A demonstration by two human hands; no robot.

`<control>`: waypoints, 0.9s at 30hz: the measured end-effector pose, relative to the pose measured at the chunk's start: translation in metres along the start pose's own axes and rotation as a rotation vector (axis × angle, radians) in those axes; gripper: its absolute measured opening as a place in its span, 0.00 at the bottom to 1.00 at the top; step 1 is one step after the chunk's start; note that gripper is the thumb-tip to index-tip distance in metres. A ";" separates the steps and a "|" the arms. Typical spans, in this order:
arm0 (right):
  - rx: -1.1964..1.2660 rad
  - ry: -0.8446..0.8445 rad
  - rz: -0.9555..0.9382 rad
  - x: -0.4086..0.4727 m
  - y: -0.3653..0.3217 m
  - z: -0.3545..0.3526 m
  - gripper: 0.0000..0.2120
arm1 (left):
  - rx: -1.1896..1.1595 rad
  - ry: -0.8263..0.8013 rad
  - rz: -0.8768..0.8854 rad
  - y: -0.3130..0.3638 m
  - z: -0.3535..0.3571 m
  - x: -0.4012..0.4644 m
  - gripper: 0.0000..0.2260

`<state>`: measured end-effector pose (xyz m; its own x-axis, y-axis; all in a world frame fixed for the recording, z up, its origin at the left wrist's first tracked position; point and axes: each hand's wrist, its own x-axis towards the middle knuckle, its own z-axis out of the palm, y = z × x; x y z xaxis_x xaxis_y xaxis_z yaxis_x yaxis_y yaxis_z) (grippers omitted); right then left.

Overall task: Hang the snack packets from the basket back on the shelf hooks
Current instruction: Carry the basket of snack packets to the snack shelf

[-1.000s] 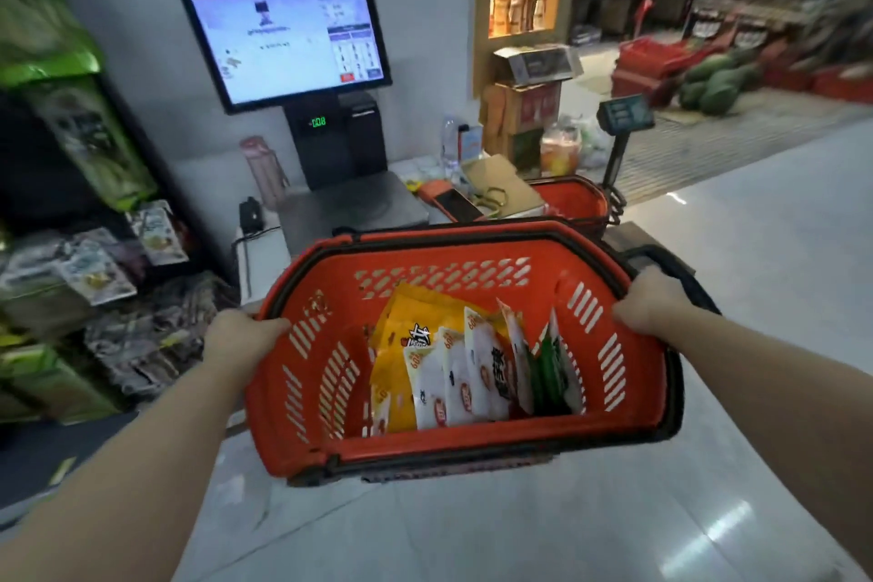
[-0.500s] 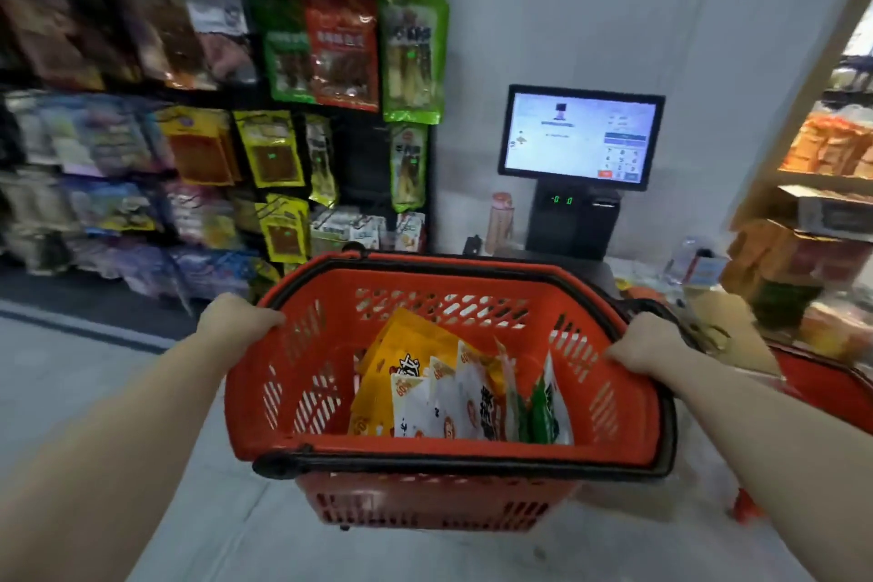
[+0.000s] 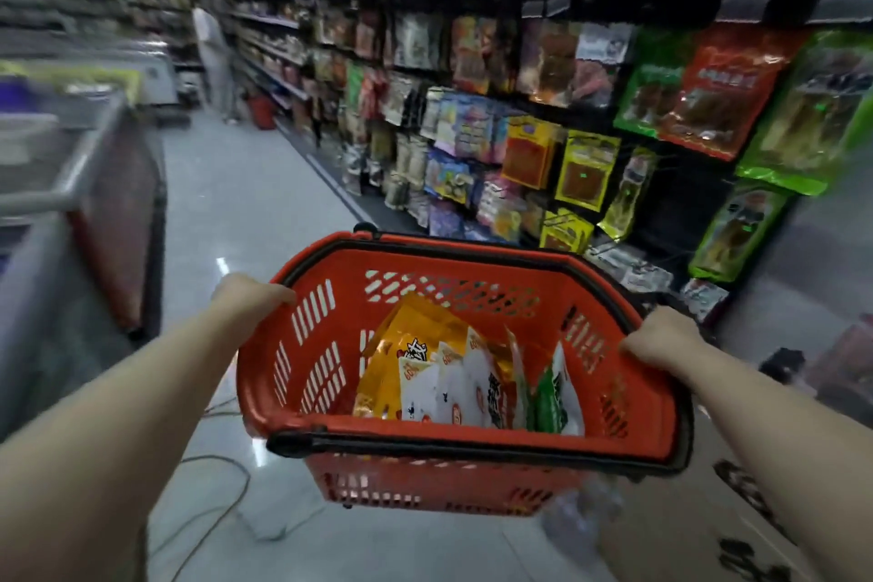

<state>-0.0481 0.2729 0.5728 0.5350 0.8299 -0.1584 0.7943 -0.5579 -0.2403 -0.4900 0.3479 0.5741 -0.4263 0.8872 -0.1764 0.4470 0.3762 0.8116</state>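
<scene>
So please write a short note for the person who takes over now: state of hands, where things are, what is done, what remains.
Left hand: grips the left rim of the red basket.
Right hand: grips the right rim.
Basket is held in the air in front of the shelf hooks.
Snack packets: all inside the basket, yellow, white and green ones standing together.
Done: nothing hung yet.
Left: free one hand, then hang every packet.

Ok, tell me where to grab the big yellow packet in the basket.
Pinch the yellow packet by its top edge, coming from straight above. It stands upright against the far wall of the basket, its top clear above the white packets that cover its lower front. One hand must let go of the rim first.
</scene>
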 end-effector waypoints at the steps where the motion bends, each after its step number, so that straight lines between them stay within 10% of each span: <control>1: -0.006 -0.007 -0.034 0.006 -0.023 0.004 0.17 | -0.008 0.036 -0.029 -0.008 -0.015 0.009 0.16; 17: 0.135 -0.013 -0.308 0.090 -0.364 0.048 0.17 | -0.163 0.311 -0.173 -0.045 -0.190 0.186 0.11; 27: 0.168 -0.034 -0.413 0.246 -0.546 0.065 0.19 | -0.153 0.363 -0.232 -0.002 -0.173 0.370 0.12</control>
<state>-0.3694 0.7817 0.6031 0.1708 0.9842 -0.0469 0.8801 -0.1738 -0.4418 -0.7845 0.6296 0.6035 -0.7615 0.6228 -0.1794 0.1972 0.4863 0.8513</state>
